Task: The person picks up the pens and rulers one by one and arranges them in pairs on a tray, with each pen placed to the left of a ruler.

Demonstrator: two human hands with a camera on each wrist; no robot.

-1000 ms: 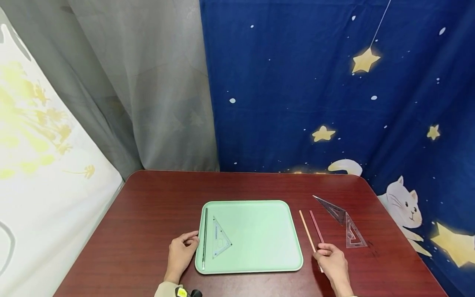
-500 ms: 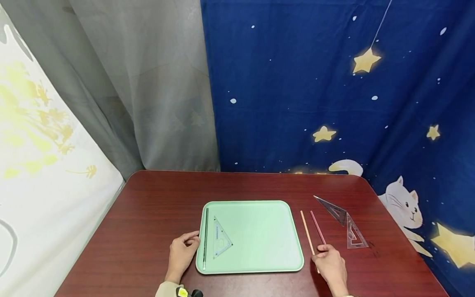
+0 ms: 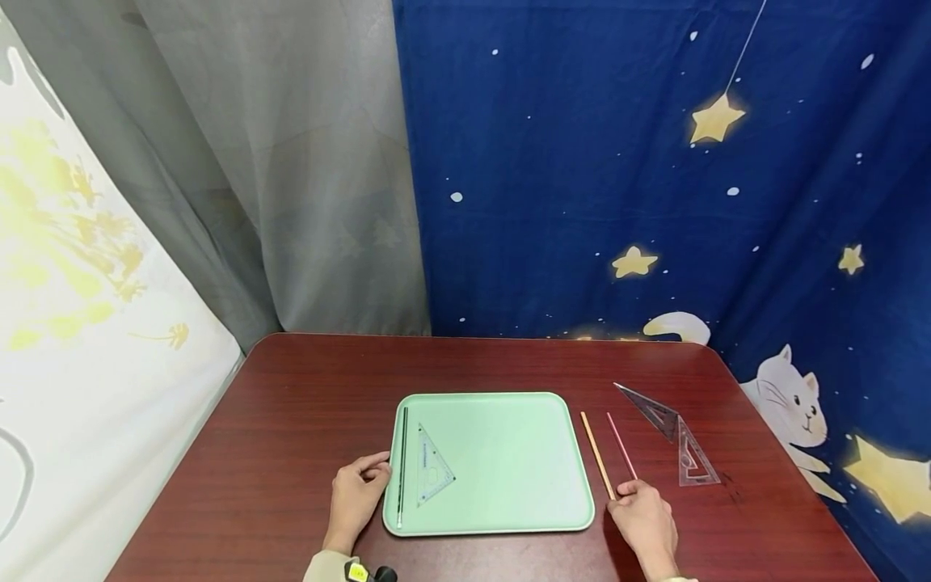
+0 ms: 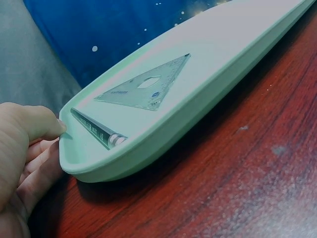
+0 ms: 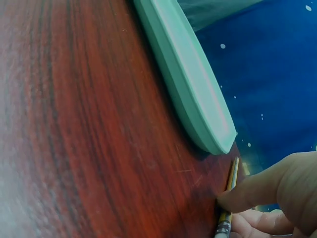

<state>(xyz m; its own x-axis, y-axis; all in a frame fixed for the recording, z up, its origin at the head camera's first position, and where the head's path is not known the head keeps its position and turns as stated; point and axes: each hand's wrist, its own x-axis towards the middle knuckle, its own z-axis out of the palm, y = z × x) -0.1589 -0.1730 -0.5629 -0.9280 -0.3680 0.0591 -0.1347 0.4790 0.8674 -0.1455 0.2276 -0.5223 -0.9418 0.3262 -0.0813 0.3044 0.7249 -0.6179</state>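
My left hand holds the left edge of a pale green tray, thumb at the rim and fingers against its outer side in the left wrist view. On the tray lie a black pencil and a clear triangular set square. To the tray's right, my right hand pinches a yellow pencil between thumb and fingers, near its ferrule end. A pink pencil lies just beyond, its near end hidden behind that hand.
Two more clear set squares, one farther back and one nearer, lie on the right of the dark red table. A grey curtain and a blue star-patterned curtain hang behind.
My right hand has shifted slightly left, bringing the yellow pencil closer to the tray and away from the pink one. The left hand and tray stay put.
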